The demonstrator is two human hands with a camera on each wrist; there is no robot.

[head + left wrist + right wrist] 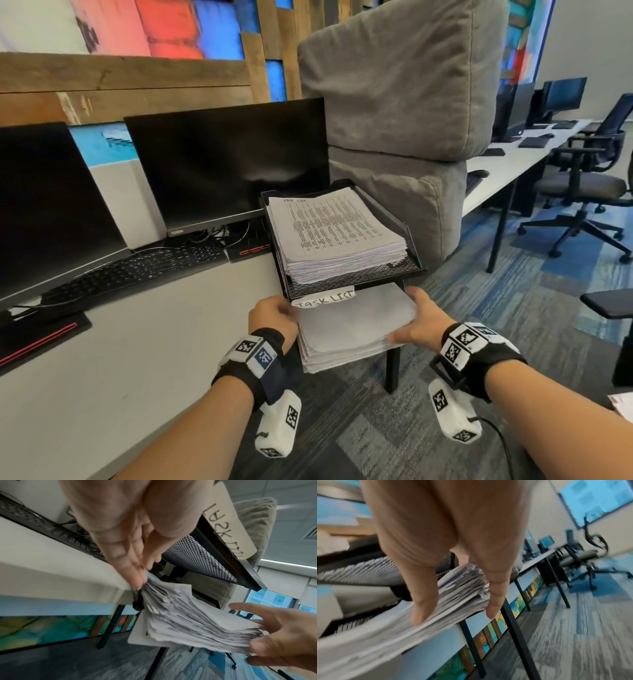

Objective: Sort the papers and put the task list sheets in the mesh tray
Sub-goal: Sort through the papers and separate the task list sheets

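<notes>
Item: stack of loose sheets (356, 325), blank side up, lower centre of the head view, held at the corner of the desk (137, 342) with its near end overhanging the edge. It sits directly below the front lip of the mesh tray (352, 281), partly tucked beneath it.

Holder, left: left hand (272, 317) at the stack's left edge, fingertips (137, 580) pinching the sheets where they fan out in the left wrist view.

Holder, right: right hand (416, 323) at the stack's right edge, thumb on top, fingers (423, 609) extended against the side of the pile; that view is motion-blurred, so whether they wrap underneath cannot be told for certain.

Receptacle: black mesh tray, centre of the head view, carrying a handwritten "TASK LIST" label (323, 297) on its front. It already holds a thick pile of printed task list sheets (334, 229).

Progress, as judged: much of the filing looks done. The held stack is not yet in the upper tray; whether it is task lists or the other sort cannot be read from its blank face.

Surroundings: two dark monitors (219, 161), a black keyboard (137, 270), a grey cushion block (394, 102) upper right.
</notes>
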